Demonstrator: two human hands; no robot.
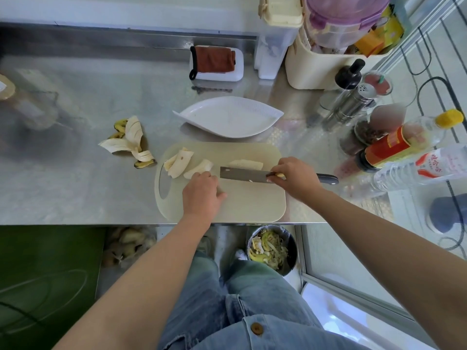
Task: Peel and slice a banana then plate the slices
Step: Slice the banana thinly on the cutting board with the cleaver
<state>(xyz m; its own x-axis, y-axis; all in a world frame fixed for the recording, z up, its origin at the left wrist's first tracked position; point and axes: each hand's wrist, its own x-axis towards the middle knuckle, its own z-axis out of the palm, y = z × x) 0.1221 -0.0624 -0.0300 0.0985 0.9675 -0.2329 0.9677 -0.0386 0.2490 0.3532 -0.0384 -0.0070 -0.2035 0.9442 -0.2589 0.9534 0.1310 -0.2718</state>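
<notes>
A pale cutting board lies on a steel counter. At its 9 o'clock end sit cut banana pieces. The left hand bends its fingers onto a middle banana piece. The right hand grips a cleaver-style knife, blade pointing to 9 o'clock, handle to 3 o'clock. A longer banana piece lies just beyond the blade. An empty white leaf-shaped plate stands at the board's 12 o'clock, the banana peel at 10 o'clock.
</notes>
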